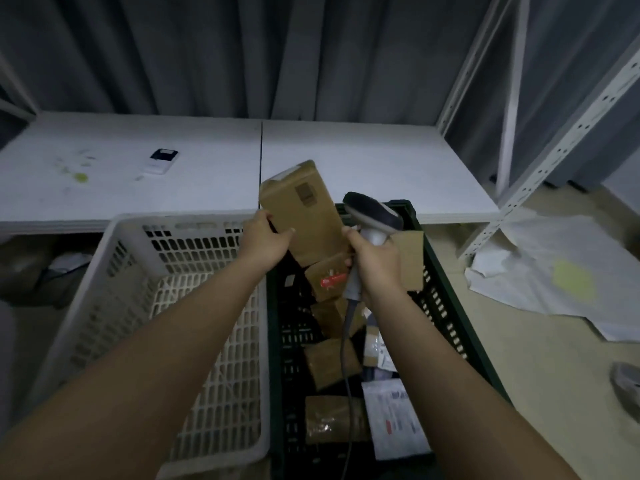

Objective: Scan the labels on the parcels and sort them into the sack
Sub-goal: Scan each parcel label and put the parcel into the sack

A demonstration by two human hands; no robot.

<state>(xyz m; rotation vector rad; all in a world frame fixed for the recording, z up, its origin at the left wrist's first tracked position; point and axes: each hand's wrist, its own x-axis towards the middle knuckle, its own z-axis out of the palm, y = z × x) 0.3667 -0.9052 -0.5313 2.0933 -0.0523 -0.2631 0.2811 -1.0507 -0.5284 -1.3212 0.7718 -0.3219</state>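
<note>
From my remote seat I see my left hand wrapped around the lower left edge of a long brown cardboard parcel, thumb across its front face and fingers curled behind it. The parcel is held up tilted, its top end leaning toward eleven o'clock, above the far end of the dark green perforated plastic crate. A small dark printed patch shows on its upper face; I cannot read it.

My right hand is clamped around the pale grip of a grey handheld barcode scanner, fingers closed on the handle. The scanner's dark head sits just beside the parcel's right edge, at about two o'clock from my right hand, and its grey cable hangs down into the green crate.

Inside that crate, below my hands toward six o'clock, lie several smaller brown cardboard boxes, one with a red sticker, and a white plastic mailer bag near the bottom right.

To the left, at about eight o'clock, stands a white perforated plastic crate, touching the green one side by side.

Beyond both, at twelve o'clock, runs a white tabletop with a small white and dark device lying at ten o'clock. A white metal shelving upright rises at two o'clock, and crumpled white sheeting lies on the floor at three o'clock.
</note>
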